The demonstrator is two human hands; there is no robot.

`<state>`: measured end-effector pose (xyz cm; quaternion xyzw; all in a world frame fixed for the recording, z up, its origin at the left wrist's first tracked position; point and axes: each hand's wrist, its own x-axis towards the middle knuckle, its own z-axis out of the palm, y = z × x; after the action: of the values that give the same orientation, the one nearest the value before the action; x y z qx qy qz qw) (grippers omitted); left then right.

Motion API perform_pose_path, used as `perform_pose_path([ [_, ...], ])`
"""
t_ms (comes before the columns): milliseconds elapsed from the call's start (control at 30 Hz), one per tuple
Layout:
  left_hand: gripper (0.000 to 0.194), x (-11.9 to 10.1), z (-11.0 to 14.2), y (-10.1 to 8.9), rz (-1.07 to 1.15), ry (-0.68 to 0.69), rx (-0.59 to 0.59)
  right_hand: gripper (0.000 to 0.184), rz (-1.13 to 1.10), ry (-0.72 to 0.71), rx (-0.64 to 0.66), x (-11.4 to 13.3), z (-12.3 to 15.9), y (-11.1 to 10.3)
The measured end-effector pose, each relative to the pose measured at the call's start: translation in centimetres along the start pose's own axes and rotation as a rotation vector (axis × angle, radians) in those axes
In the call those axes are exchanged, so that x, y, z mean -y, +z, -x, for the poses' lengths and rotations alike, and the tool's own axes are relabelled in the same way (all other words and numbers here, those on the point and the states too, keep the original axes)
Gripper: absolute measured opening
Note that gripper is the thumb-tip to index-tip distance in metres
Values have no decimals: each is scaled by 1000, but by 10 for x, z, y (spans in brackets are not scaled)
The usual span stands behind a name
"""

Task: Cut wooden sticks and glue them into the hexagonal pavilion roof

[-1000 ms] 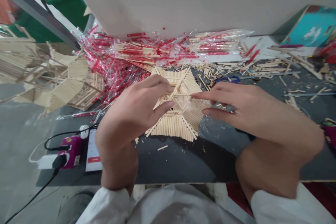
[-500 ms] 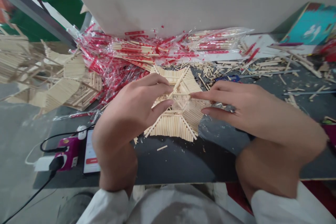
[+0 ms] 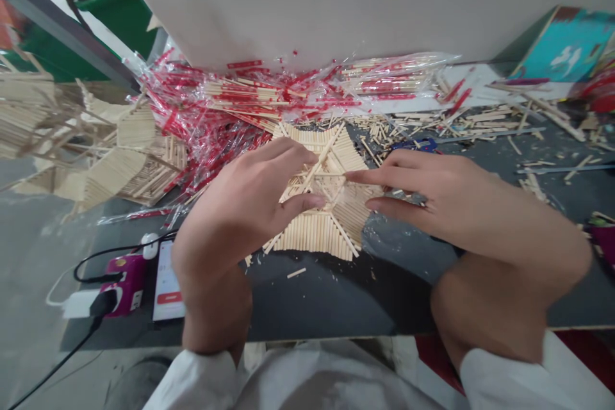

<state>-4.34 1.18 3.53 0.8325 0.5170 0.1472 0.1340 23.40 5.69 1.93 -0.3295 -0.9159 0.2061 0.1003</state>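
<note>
Left hand (image 3: 240,205), half-curled; right hand (image 3: 432,195), fingers extended: both pressing one pale star-shaped panel of glued wooden sticks (image 3: 319,230). Hands: two.

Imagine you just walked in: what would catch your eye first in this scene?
Probably the star-shaped stick panel at the centre of the dark table, with the left hand and right hand pressing on its middle. Behind it sprawls a heap of red-and-clear chopstick wrappers.

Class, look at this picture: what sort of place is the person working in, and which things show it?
Probably a craft workbench: a stick model under both hands, wrapped stick packs behind it, and offcuts strewn across the dark table.
</note>
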Motion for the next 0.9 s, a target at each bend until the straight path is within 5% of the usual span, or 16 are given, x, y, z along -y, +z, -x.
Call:
perform_pose_path([
  [300,17,1,-1,2,102,40,-13,40,-17,-1,-8,2,1,-2],
  [900,20,5,0,9,69,57,-79,35,-47,53,-37,2,3,-5],
])
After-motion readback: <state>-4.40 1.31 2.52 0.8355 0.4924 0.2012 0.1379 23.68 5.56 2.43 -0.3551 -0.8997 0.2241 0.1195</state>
